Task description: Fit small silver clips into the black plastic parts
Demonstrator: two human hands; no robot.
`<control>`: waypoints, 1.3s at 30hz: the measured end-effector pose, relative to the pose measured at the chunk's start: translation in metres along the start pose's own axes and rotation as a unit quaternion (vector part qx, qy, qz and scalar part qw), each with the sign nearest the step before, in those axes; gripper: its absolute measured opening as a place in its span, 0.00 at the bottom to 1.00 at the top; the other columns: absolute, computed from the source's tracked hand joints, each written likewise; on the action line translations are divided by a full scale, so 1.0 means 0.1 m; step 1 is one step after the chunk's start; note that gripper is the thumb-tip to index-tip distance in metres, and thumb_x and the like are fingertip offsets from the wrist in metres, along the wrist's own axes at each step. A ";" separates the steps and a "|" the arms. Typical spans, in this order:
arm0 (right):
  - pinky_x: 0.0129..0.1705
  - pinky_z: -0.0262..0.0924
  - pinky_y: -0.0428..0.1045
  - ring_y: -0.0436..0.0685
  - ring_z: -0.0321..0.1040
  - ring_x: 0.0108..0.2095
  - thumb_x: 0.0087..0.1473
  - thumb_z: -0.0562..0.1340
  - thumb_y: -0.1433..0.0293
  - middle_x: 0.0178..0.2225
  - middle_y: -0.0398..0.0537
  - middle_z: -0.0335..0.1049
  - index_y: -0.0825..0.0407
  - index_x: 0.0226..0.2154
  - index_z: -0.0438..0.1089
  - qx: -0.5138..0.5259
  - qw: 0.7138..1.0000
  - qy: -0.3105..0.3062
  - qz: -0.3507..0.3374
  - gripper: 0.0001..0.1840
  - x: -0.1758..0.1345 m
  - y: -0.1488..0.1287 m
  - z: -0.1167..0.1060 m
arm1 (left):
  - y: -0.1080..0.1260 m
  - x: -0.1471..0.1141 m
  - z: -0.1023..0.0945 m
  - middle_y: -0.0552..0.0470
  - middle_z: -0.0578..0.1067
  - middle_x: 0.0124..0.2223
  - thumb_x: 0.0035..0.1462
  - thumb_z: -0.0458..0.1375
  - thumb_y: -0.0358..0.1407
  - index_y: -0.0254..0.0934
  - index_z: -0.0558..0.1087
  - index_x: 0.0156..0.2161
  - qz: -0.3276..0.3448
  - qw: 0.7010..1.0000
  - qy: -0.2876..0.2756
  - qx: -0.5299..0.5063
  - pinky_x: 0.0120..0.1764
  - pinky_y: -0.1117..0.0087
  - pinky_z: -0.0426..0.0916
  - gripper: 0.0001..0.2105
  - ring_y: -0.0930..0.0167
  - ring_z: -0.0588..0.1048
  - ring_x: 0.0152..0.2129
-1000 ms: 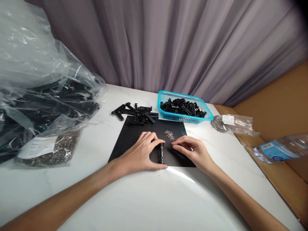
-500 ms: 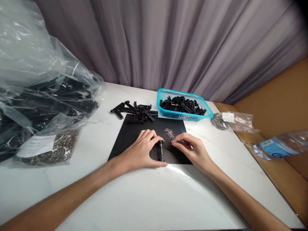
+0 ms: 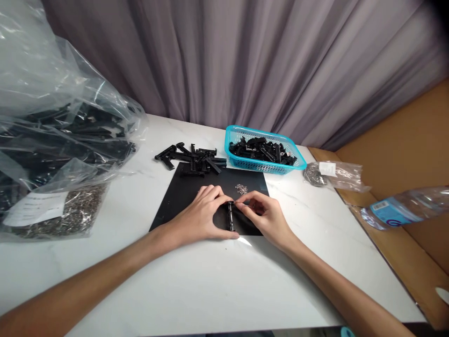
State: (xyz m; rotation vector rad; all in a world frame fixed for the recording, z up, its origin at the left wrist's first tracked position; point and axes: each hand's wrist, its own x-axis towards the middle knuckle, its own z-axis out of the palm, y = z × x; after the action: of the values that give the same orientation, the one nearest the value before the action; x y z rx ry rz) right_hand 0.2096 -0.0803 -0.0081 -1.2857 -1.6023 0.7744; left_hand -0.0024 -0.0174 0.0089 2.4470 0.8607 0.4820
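Note:
On a black mat [image 3: 168,210], my left hand [image 3: 205,213] grips a slim black plastic part [image 3: 230,217] by its two ends, thumb at the near end and fingers at the far end. My right hand [image 3: 263,213] is pinched at the far end of that part, its fingertips against or very close to it. Whatever lies in the pinch is too small to make out. Just beyond my right fingers is a small pile of tiny metal pieces, screw-like in look [image 3: 241,189].
Loose black plastic parts [image 3: 196,159] lie behind the mat. A blue basket [image 3: 266,166] holds more. Clear bags [image 3: 70,135] stand at left, one with small metal pieces [image 3: 82,208]. At right are another small bag [image 3: 315,174], a plastic bottle [image 3: 400,210] and cardboard [image 3: 403,154].
My right hand has moved left from beside the metal pile to the far end of the black part. My left hand keeps its hold. The whole view has shifted slightly.

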 end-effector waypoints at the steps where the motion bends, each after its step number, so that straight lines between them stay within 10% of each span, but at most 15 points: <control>1: 0.32 0.59 0.49 0.53 0.67 0.31 0.64 0.66 0.65 0.37 0.47 0.76 0.50 0.39 0.77 -0.007 1.000 0.005 -0.016 0.06 0.01 -0.01 0.01 | 0.00 0.00 0.00 0.47 0.70 0.46 0.45 0.72 0.58 0.39 0.76 0.53 -0.001 1.000 -0.002 0.001 0.54 0.51 0.66 0.34 0.56 0.67 0.47; 28: 0.25 0.60 0.48 0.53 0.74 0.30 0.67 0.59 0.70 0.40 0.50 0.77 0.50 0.37 0.75 -0.327 0.926 0.090 -0.168 0.10 -0.04 0.01 0.20 | -0.04 0.00 0.01 0.48 0.71 0.46 0.44 0.70 0.63 0.42 0.78 0.51 0.022 1.000 0.009 -0.007 0.54 0.51 0.66 0.35 0.57 0.66 0.47; 39: 0.28 0.64 0.49 0.54 0.75 0.32 0.66 0.60 0.71 0.42 0.49 0.78 0.48 0.40 0.78 -0.271 0.949 0.076 -0.143 0.09 -0.04 0.02 0.17 | -0.01 -0.01 -0.02 0.48 0.72 0.46 0.49 0.71 0.52 0.43 0.77 0.54 0.033 0.999 0.009 0.012 0.54 0.52 0.67 0.28 0.59 0.69 0.46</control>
State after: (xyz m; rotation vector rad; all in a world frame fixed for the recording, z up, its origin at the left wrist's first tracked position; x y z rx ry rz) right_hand 0.1946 -0.0827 -0.0179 -1.3986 -1.8887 0.0430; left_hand -0.0044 -0.0165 0.0098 2.5023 0.8001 0.5212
